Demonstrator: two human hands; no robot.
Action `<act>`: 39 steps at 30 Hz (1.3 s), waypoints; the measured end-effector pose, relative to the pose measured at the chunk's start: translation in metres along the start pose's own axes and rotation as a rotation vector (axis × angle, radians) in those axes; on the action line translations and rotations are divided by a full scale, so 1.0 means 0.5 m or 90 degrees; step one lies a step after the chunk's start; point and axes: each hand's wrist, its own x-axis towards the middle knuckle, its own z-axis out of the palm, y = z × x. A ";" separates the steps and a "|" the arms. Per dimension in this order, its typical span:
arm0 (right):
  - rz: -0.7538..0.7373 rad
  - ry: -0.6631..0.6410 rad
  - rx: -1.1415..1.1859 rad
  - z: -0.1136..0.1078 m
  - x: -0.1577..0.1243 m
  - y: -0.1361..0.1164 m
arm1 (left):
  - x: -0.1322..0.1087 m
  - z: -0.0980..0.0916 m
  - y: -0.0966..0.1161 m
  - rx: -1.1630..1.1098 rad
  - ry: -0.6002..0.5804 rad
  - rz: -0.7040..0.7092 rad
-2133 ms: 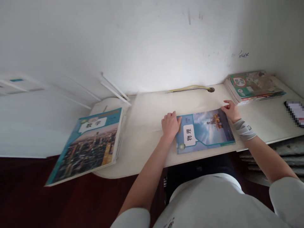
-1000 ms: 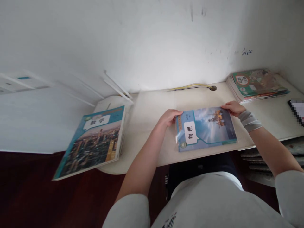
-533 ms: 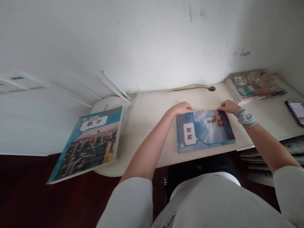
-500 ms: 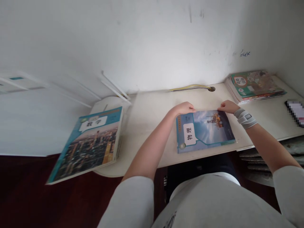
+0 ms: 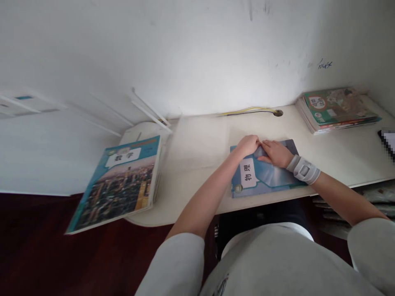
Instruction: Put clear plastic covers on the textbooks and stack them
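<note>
A blue book (image 5: 262,179) with a white title label lies on the white desk in front of me. My left hand (image 5: 249,145) is at its far edge, fingers bent together; what they hold, if anything, is too small to make out. My right hand (image 5: 276,153), with a grey band on the wrist, lies on the upper part of the cover, fingers extended and thumb apart. The fingertips of both hands meet near the middle of the far edge.
On the left, a stack of books (image 5: 119,181) with a city cover juts past the desk's rounded end. Another stack (image 5: 338,107) with a green cover is at the back right, near a phone (image 5: 389,142). Cables (image 5: 249,111) run along the wall into a hole.
My right hand has moved left from the book's far right corner onto the cover. My left hand has shifted slightly right along the far edge. The view has shifted slightly.
</note>
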 end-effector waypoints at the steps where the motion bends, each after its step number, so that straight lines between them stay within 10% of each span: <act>1: 0.001 -0.001 0.005 0.004 0.000 0.000 | -0.007 0.003 0.005 0.012 0.018 -0.003; 16: 0.023 0.002 0.006 0.029 -0.031 0.018 | -0.127 0.091 0.002 0.118 0.171 -0.055; 25: 0.162 0.022 0.013 0.035 -0.093 0.130 | -0.139 0.077 -0.045 0.081 0.182 -0.072; 39: 0.222 0.054 -0.008 0.059 -0.090 0.122 | -0.059 0.002 -0.066 -0.068 0.199 -0.170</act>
